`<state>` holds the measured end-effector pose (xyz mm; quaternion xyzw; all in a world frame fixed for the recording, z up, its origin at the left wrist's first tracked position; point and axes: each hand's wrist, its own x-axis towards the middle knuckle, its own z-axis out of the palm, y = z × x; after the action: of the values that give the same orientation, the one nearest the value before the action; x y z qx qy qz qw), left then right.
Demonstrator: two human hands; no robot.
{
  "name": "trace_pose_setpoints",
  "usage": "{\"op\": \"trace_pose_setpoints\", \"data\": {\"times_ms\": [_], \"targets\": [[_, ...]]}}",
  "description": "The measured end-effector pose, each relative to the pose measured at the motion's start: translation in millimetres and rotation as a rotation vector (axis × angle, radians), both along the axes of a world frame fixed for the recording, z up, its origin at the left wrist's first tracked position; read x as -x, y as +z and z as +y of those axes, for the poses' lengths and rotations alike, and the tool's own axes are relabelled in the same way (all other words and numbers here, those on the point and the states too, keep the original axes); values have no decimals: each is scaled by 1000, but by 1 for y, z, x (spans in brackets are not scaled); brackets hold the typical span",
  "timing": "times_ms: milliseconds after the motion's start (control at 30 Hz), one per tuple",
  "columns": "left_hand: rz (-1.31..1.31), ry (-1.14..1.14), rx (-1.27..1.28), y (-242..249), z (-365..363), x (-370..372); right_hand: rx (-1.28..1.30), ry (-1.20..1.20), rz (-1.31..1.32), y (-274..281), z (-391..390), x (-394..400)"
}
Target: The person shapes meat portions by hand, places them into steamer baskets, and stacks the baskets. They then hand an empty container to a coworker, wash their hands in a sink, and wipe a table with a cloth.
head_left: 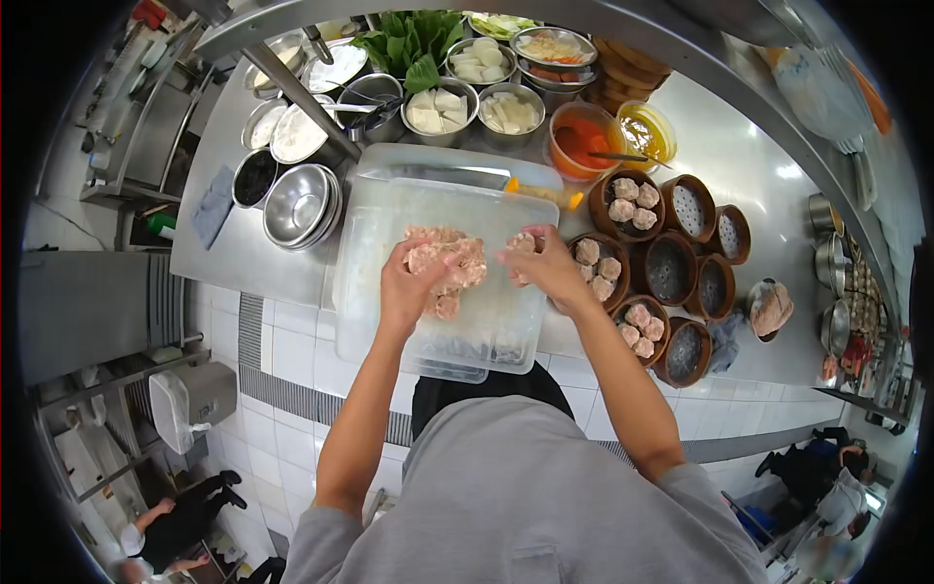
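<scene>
A pale pink mass of minced meat lies in a translucent plastic tub in front of me. My left hand is curled round the near left side of this mass, thumb and fingers pressed into it. To its right, my right hand grips a small lump of minced meat between thumb and fingers, above the tub's right side. A small piece of meat hangs below the main mass. Just right of my right hand stands a round steamer basket holding several meatballs.
More steamer baskets stand at the right, two with meatballs. A knife with a yellow handle lies behind the tub. Stacked metal bowls stand left. Behind are a red sauce container and ingredient bowls. A metal shelf rail crosses overhead.
</scene>
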<state>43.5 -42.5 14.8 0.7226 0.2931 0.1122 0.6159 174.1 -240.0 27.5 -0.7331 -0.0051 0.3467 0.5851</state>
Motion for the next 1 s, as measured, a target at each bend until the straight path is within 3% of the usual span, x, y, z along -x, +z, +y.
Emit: {"op": "trace_pose_setpoints", "data": {"times_ms": [67,133,167,233,300,367,433,533,633,700,733,867,1000], "targets": [[31,30,76,4,3,-4,-148,131,-60,-13,-12,-5],[359,-51,-112,22,2,-6,-175,187,-1,-3,-19,-8],[361,-55,-113,13,2,-3,-202,246,57,2,-21,-9],[123,34,-951,-1,0,1,-141,176,13,8,-24,1],[32,-4,-943,4,-4,0,-78,106,-31,9,-29,4],[-63,-50,-927,32,-19,-6,-171,216,105,9,-38,5],[-116,-456,-195,59,-43,-16,-264,249,190,22,-46,6],[-80,-651,-4,49,-64,-33,-369,257,235,36,-67,12],[-127,-750,-15,41,-86,-50,-365,191,220,38,-104,17],[-131,-789,7,41,-106,-58,-314,123,-59,42,-131,21],[-128,-806,25,42,-117,-63,-213,105,-17,50,-147,19],[-164,-931,13,55,-155,-85,-207,52,-140,60,-194,22],[-23,-1055,444,51,-191,-109,-371,2,-94,44,-236,18]]}}
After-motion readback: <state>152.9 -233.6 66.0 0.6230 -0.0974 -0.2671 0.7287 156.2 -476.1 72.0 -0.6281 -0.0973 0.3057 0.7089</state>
